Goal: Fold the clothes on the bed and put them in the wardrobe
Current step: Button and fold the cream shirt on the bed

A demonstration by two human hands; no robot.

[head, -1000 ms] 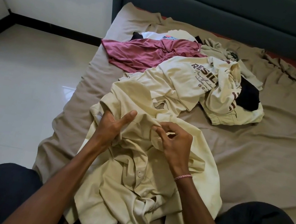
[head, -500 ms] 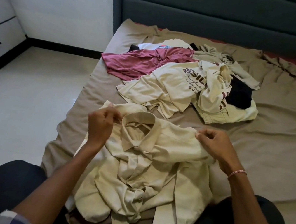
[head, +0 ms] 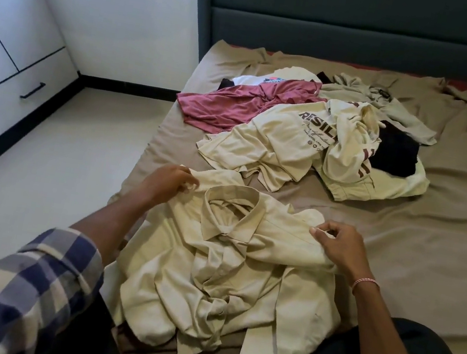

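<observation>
- We're pinching the cream shirt (head: 244, 258) at its shoulders, left hand (head: 169, 180) and right hand (head: 337, 245) curled on fabric.
- Hands are sitting wider apart than before.

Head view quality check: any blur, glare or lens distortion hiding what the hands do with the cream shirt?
Head view: soft even light, no glare; the left hand, right hand and cream shirt are sharp; wide-angle bending skews the drawer fronts and headboard near the edges; the checked sleeve at lower left looks slightly soft.
</observation>
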